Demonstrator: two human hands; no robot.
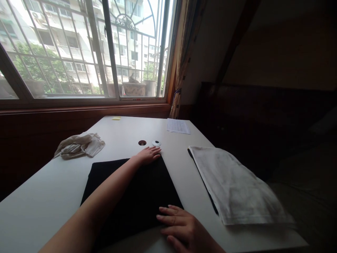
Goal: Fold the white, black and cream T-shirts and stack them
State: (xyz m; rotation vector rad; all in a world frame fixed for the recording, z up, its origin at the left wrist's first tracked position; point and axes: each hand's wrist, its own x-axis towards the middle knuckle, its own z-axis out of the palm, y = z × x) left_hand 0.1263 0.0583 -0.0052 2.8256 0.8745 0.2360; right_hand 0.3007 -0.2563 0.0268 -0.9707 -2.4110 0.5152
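Note:
A black cloth (147, 189) lies flat on the white table (34, 196), with straight edges at its far and right sides. My left hand (149, 155) rests palm down on its far right corner, fingers stretched out to the right. At the near right corner, my right hand (181, 225) touches the cloth with spread fingertips and holds nothing that shows. My left forearm crosses over the cloth and hides part of it.
Right of the black cloth lies a pale cloth (237, 189) over a dark strip. A crumpled beige cloth (79, 146) sits at the left edge. Papers (178, 126), a yellow note (116, 118), a round hole (142, 143) and a white ring (156, 143) are farther back, below the window.

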